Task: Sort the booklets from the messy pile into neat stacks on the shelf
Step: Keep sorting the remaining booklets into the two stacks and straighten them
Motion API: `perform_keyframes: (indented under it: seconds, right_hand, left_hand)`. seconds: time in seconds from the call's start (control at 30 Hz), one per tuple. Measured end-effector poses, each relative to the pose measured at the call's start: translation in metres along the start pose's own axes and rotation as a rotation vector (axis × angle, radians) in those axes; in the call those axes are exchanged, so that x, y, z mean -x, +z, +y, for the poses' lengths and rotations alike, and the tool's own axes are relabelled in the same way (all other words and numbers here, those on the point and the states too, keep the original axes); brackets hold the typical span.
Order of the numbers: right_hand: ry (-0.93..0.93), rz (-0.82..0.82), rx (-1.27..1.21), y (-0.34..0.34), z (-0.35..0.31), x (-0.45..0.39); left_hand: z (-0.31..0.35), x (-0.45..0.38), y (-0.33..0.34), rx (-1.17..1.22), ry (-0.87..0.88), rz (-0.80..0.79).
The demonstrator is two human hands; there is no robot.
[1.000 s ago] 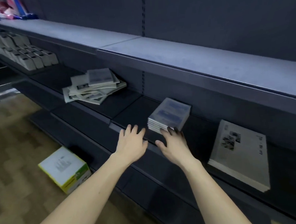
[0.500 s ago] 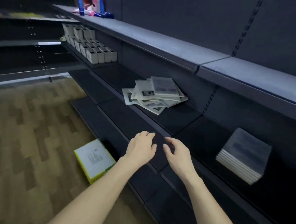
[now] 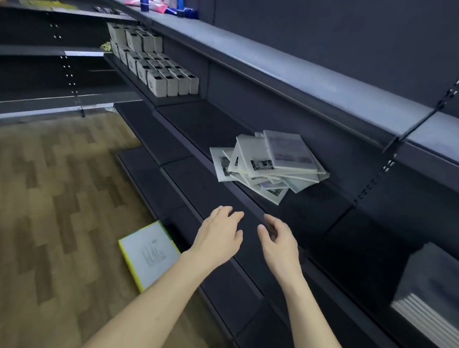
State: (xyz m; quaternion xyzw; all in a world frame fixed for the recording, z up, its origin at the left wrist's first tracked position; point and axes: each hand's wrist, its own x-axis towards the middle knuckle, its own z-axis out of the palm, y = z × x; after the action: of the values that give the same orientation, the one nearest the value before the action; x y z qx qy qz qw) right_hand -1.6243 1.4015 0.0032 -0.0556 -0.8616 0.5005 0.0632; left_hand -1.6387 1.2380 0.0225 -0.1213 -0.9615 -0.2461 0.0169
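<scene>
A messy pile of grey-white booklets (image 3: 268, 164) lies fanned out on the dark middle shelf (image 3: 209, 124). A neat stack of booklets (image 3: 440, 292) sits on the same shelf at the far right, partly cut off by the frame. My left hand (image 3: 218, 236) and my right hand (image 3: 279, 240) hover side by side over the shelf's front edge, below and short of the messy pile. Both hands hold nothing, fingers loosely apart.
Rows of small white boxes (image 3: 163, 73) fill the shelf farther left. A white box with a yellow edge (image 3: 150, 254) lies on the wooden floor (image 3: 50, 198) by the bottom shelf. Colourful items (image 3: 159, 3) stand on the top shelf.
The view has swung left, so the neat stack slid to the far right. Both hands left that stack and moved left toward the messy pile, still holding nothing.
</scene>
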Motion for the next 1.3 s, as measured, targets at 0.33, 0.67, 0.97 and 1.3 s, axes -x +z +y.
perform_keyframes:
  seconds: [0.33,0.67,0.97,1.3]
  right_hand:
    - [-0.139,0.33,-0.084,0.034,-0.015,-0.147]
    - [0.068,0.435,0.339,0.042,-0.011,-0.246]
    - [0.112,0.763,0.462,0.052,-0.014,-0.255]
    - [0.096,0.924,0.356,0.099,-0.042,-0.206]
  left_hand:
    - [-0.028,-0.125,-0.018,-0.088,0.148,-0.039]
    - [-0.053,-0.214,-0.004,0.008,0.398,-0.065]
    - [-0.077,-0.268,-0.015,0.003,0.556,-0.244]
    - [-0.091,-0.282,-0.003,0.146,0.608,-0.292]
